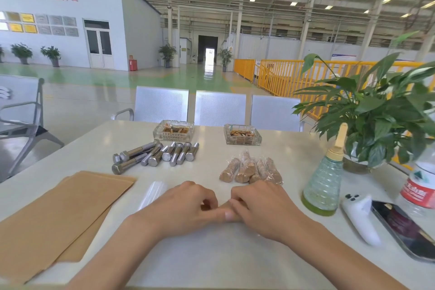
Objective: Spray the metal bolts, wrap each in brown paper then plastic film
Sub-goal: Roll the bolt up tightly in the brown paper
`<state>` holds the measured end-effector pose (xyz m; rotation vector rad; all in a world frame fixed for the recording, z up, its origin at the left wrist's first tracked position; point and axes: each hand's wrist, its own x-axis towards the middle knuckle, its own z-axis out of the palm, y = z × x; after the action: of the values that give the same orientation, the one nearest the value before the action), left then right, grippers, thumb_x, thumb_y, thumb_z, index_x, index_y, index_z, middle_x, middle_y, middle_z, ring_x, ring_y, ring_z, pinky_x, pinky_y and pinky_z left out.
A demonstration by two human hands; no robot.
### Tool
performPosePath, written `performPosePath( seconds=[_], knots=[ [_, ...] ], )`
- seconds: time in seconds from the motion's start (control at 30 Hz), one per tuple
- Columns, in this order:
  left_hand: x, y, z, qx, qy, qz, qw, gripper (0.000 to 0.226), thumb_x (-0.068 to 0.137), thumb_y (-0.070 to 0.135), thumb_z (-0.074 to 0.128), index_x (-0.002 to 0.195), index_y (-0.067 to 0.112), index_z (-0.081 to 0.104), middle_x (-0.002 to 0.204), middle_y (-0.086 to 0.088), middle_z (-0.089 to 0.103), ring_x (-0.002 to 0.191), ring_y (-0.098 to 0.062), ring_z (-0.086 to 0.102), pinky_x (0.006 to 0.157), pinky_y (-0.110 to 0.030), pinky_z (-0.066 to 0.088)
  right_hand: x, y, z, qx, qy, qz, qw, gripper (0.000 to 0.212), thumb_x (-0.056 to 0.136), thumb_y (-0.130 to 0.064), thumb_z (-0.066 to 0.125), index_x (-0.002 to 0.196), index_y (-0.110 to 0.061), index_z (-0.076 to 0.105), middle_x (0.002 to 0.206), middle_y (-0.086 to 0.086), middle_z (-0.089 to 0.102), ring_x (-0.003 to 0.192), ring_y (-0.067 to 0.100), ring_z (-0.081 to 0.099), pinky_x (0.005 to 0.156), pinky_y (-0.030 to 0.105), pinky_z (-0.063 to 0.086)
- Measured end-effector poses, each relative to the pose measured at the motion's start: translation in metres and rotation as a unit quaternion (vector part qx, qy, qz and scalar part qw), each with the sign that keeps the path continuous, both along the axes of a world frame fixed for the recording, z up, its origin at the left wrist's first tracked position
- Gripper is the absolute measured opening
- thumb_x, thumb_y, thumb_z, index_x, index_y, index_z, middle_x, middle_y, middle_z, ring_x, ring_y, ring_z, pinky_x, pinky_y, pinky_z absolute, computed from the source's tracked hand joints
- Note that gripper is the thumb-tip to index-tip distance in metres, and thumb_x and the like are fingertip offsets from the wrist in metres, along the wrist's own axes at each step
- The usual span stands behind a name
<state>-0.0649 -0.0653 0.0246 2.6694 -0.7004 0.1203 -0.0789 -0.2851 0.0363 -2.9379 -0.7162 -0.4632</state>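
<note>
At the counter's (211,254) near middle, the left hand (186,207) and right hand (261,207) meet, fingers curled together, pinching a small brown-wrapped piece between them, mostly hidden. Brown paper sheets (58,214) lie toward the near left edge, a plastic film roll (153,192) beside them. Farther back, bare metal bolts (155,154) cluster left; wrapped bolts (251,169) lie right; a spray bottle (326,179) stands near the right edge.

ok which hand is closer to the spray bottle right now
The right hand. It sits just to the left of the spray bottle on the table, while the left hand is farther left, beyond the right hand, with their fingertips meeting in front of the person.
</note>
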Motion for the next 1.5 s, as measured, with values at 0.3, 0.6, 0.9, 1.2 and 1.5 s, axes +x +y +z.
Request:
performPosePath(
  seconds=[0.3, 0.6, 0.9, 1.2, 1.5],
  knots=[
    [-0.002, 0.004, 0.003, 0.005, -0.009, -0.022, 1.000, 0.021, 0.092, 0.018, 0.048, 0.095, 0.028, 0.066, 0.080, 0.007, 0.067, 0.079, -0.012, 0.055, 0.075, -0.032, 0.050, 0.009, 0.005, -0.007, -0.003, -0.011, 0.006, 1.000, 0.025, 0.106, -0.040, 0.036, 0.092, -0.028, 0.052, 0.096, 0.001, 0.069, 0.092, 0.032, 0.060, 0.070, 0.039, 0.037],
    [0.003, 0.003, -0.006, -0.037, -0.038, -0.010, 0.999, 0.024, 0.096, 0.012, 0.050, 0.101, 0.030, 0.064, 0.061, 0.018, 0.055, 0.065, 0.003, 0.050, 0.062, -0.020, 0.037, 0.014, 0.010, -0.021, 0.031, -0.027, -0.015, 0.999, 0.015, 0.107, -0.035, 0.037, 0.107, -0.030, 0.052, 0.106, -0.006, 0.068, 0.101, 0.022, 0.059, 0.076, 0.037, 0.026],
    [0.009, 0.003, -0.008, -0.073, 0.003, 0.001, 0.997, 0.038, 0.093, 0.007, 0.048, 0.115, 0.036, 0.057, 0.061, 0.027, 0.060, 0.067, 0.001, 0.051, 0.074, -0.028, 0.049, 0.008, 0.018, -0.033, 0.026, -0.108, 0.023, 0.994, 0.017, 0.076, -0.020, 0.077, 0.083, -0.028, 0.063, 0.080, -0.008, 0.056, 0.071, 0.019, 0.057, 0.059, 0.030, 0.039],
    [0.011, 0.002, -0.010, -0.098, 0.004, 0.060, 0.993, 0.028, 0.092, 0.013, 0.054, 0.100, 0.039, 0.061, 0.091, 0.017, 0.068, 0.088, -0.008, 0.062, 0.085, -0.035, 0.054, 0.016, 0.004, -0.036, 0.038, -0.007, 0.056, 0.998, 0.031, 0.103, -0.037, 0.043, 0.124, -0.038, 0.066, 0.106, -0.011, 0.061, 0.101, 0.016, 0.053, 0.078, 0.034, 0.044],
    [0.009, -0.009, 0.007, 0.133, -0.058, 0.007, 0.989, 0.035, 0.092, 0.027, 0.050, 0.119, 0.038, 0.068, 0.119, 0.012, 0.066, 0.114, -0.017, 0.050, 0.091, -0.032, 0.039, 0.019, -0.002, -0.025, 0.029, 0.072, 0.054, 0.995, 0.030, 0.099, -0.028, 0.049, 0.123, -0.037, 0.065, 0.110, -0.009, 0.062, 0.109, 0.018, 0.054, 0.082, 0.035, 0.047]
  ],
)
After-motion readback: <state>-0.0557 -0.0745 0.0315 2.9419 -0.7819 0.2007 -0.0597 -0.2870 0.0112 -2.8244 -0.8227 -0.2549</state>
